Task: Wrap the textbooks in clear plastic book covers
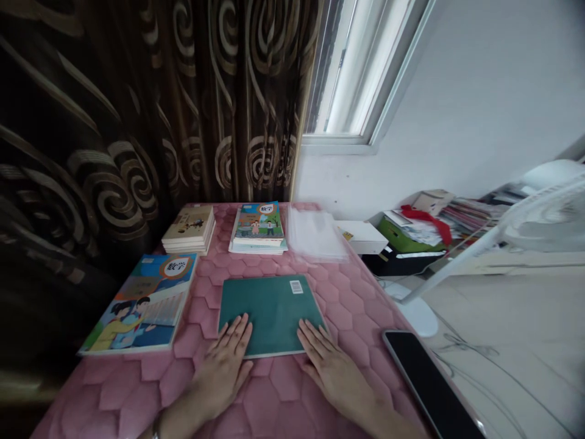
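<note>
A green-covered book (269, 305) lies flat on the pink quilted tabletop (274, 396), a small white barcode label near its far right corner. My left hand (227, 363) rests with outstretched fingers on the book's near left corner. On the near right part of the cover, the fingers of my right hand (324, 363) lie flat too. Neither hand grips anything. To the left is a math textbook (141, 305) with a blue, illustrated cover.
At the back stand a stack of tan books (189, 228), a pile topped by another math textbook (259, 222), and clear plastic sleeves (315, 235). A black-screened phone (432, 384) lies along the right edge. Beyond are a white fan (457, 262) and a green box (406, 235) of papers.
</note>
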Demonstrator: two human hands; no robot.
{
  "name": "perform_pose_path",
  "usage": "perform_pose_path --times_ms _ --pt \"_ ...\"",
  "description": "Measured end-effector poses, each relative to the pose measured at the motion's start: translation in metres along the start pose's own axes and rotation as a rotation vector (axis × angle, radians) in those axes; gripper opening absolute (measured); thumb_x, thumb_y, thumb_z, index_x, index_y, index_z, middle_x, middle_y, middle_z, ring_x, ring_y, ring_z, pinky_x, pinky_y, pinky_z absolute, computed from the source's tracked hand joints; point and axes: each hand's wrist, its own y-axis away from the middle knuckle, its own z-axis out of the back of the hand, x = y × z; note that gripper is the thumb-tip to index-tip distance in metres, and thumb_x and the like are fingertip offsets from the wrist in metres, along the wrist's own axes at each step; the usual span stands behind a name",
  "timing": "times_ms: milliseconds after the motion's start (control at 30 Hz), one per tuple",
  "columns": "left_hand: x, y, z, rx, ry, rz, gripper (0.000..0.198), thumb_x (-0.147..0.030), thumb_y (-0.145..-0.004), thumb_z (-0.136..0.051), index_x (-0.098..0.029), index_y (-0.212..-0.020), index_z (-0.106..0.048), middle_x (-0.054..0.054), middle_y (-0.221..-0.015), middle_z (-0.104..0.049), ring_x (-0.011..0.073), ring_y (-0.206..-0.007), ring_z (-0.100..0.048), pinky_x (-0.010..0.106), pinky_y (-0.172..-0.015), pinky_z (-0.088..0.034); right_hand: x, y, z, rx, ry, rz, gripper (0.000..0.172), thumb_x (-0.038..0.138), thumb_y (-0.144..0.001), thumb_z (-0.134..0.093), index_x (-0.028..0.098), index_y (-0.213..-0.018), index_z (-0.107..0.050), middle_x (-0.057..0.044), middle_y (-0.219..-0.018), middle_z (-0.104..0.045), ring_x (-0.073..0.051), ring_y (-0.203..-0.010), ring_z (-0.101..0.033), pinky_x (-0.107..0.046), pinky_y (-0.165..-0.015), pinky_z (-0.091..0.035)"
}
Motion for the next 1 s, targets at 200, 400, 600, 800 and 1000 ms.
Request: perform_pose_path --times_ms 200,400,600,800,1000 --pt "0.01 0.013 -0.007 -0.03 -0.078 -0.003 0.072 -0.009 -0.091 -0.034 -0.021 -0.153 0.001 0.007 -0.153 -0.035 0.0173 -0.138 -0.037 0.036 -0.107 -0.042 -0.017 0.009 -0.003 -0.087 0.123 0.074 0.05 0.013 -0.093 -0.043 0.012 -0.143 -0.042 -0.012 -0.146 -0.045 -0.022 -0.132 -0.046 -0.037 -0.101 -0.049" --pt "0.015 0.014 -0.007 0.013 -0.147 -0.028 0.083 0.007 -0.079 -0.028 -0.022 -0.153 -0.006 0.004 -0.153 -0.034 0.0164 -0.138 -0.038 0.035 -0.104 -0.045 -0.043 0.014 0.006 -0.077 0.139 0.164 0.062 -0.005 -0.083 -0.036 0.02 -0.138 -0.05 -0.004 -0.137 -0.057 -0.016 -0.124 -0.054 -0.032 -0.1 -0.05" --pt "0.025 0.012 0.003 0.004 -0.181 -0.16 0.046 -0.015 -0.093 -0.04 -0.014 -0.139 -0.046 0.01 -0.143 -0.05 0.0214 -0.129 -0.05 0.036 -0.097 -0.052 -0.046 0.011 0.017 -0.038 0.106 0.164 0.055 -0.004 -0.079 -0.039 0.018 -0.125 -0.061 -0.006 -0.131 -0.061 -0.017 -0.116 -0.061 -0.031 -0.093 -0.054" --pt "0.028 0.002 0.025 -0.019 -0.142 -0.227 0.035 -0.012 -0.092 -0.042 -0.012 -0.121 -0.062 0.011 -0.128 -0.063 0.0215 -0.115 -0.062 0.033 -0.091 -0.056 -0.044 0.002 0.026 -0.021 0.056 0.128 0.05 -0.004 -0.079 -0.039 0.019 -0.114 -0.067 -0.006 -0.12 -0.068 -0.017 -0.106 -0.066 -0.028 -0.085 -0.057" --pt "0.047 -0.006 0.034 -0.145 0.137 -0.143 0.032 -0.015 -0.095 -0.041 -0.021 -0.112 -0.068 0.002 -0.106 -0.074 0.0161 -0.096 -0.07 0.03 -0.085 -0.057 -0.048 -0.012 0.04 -0.135 -0.038 -0.035 0.039 0.0 -0.082 -0.044 0.022 -0.1 -0.07 -0.003 -0.096 -0.076 -0.016 -0.081 -0.072 -0.024 -0.065 -0.057"
